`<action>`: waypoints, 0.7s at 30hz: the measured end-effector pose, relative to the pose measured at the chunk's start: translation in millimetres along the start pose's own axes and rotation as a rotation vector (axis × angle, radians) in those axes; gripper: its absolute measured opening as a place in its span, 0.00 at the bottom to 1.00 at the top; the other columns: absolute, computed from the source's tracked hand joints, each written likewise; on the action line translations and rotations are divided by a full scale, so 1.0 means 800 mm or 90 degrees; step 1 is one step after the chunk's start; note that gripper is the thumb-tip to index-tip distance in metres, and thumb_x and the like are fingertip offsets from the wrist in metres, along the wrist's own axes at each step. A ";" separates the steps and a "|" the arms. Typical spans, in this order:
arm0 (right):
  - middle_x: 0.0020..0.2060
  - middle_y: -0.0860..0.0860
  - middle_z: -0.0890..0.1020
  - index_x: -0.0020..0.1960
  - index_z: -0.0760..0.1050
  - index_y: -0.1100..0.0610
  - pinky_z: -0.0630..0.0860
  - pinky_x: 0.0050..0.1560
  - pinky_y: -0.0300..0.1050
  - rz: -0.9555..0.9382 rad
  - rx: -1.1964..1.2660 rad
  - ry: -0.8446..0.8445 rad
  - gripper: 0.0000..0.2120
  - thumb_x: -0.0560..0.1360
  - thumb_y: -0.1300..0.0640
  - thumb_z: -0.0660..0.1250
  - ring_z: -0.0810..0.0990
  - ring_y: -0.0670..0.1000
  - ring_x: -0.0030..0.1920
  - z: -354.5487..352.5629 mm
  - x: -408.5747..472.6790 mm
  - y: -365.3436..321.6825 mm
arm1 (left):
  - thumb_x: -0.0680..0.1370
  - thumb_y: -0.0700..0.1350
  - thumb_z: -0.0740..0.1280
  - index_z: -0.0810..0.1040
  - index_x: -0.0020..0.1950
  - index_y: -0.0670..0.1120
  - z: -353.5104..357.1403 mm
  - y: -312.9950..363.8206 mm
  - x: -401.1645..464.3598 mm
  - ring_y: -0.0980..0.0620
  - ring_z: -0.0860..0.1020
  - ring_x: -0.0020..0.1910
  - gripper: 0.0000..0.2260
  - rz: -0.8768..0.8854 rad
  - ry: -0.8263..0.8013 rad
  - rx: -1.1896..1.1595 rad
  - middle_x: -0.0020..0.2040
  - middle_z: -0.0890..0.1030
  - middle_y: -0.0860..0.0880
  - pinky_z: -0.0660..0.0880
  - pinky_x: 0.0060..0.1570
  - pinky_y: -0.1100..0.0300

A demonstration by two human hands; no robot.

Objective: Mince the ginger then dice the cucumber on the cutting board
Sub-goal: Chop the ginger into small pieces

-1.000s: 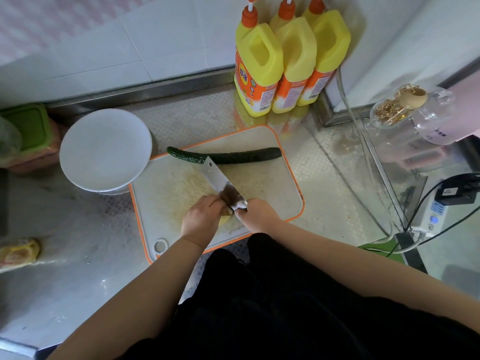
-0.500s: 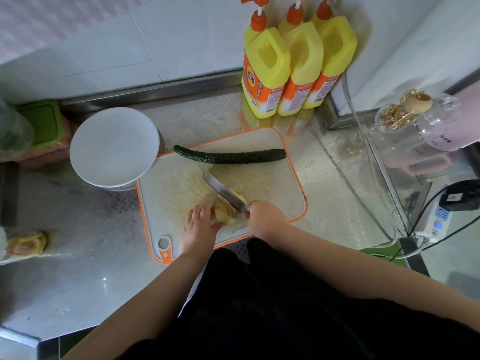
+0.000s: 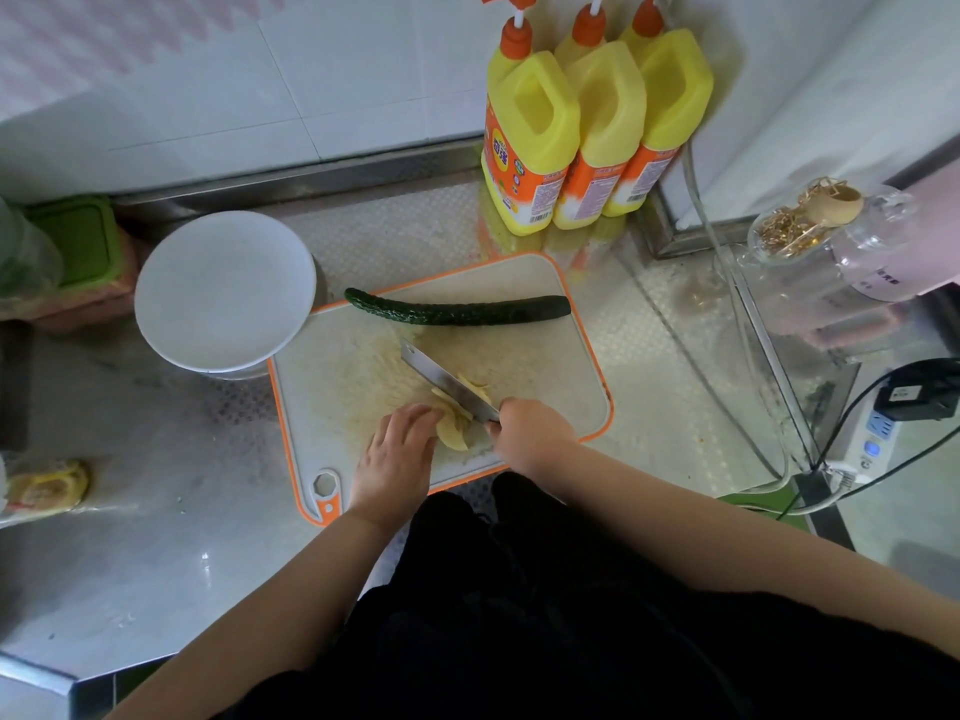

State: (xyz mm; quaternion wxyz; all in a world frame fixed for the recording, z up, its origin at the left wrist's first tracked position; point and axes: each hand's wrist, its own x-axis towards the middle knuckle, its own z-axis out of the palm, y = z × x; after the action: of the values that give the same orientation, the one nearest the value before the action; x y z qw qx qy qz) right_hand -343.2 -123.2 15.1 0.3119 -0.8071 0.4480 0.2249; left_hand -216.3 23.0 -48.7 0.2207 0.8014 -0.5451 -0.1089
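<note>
Since a second ago the knife (image 3: 445, 379) has tilted onto the ginger (image 3: 453, 427); right hand (image 3: 531, 430) grips its handle, left hand (image 3: 397, 456) rests flat-fingered against the slices on the near cutting board (image 3: 566, 376); cucumber (image 3: 457, 309) lies whole along the far edge; white plate (image 3: 224, 289) sits left on the counter (image 3: 156, 553).
</note>
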 end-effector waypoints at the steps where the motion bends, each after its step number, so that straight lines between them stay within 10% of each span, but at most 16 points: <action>1: 0.40 0.51 0.77 0.52 0.73 0.56 0.78 0.47 0.49 0.001 0.000 0.000 0.11 0.80 0.49 0.59 0.78 0.52 0.44 0.001 0.001 0.000 | 0.76 0.45 0.68 0.76 0.63 0.47 0.000 -0.001 -0.001 0.46 0.75 0.55 0.15 -0.020 0.002 -0.008 0.58 0.73 0.49 0.79 0.48 0.50; 9: 0.41 0.52 0.78 0.53 0.73 0.56 0.78 0.48 0.49 0.000 -0.001 0.003 0.12 0.80 0.48 0.58 0.78 0.53 0.45 0.002 0.000 0.000 | 0.64 0.44 0.81 0.82 0.50 0.55 -0.003 0.011 0.014 0.43 0.77 0.46 0.18 0.022 -0.080 0.088 0.49 0.75 0.47 0.78 0.45 0.48; 21: 0.48 0.55 0.79 0.56 0.72 0.59 0.74 0.46 0.46 -0.008 -0.018 -0.009 0.15 0.82 0.48 0.56 0.79 0.55 0.48 -0.001 0.001 0.003 | 0.61 0.27 0.73 0.81 0.45 0.46 -0.025 0.013 0.068 0.45 0.75 0.39 0.19 0.169 -0.071 0.073 0.43 0.77 0.47 0.64 0.33 0.60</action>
State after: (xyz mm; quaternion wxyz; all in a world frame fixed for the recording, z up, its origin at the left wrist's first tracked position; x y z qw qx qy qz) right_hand -344.6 -124.8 14.4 0.3051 -0.8125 0.4377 0.2348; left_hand -195.3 -25.9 -22.6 0.1563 0.7264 -0.6629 -0.0919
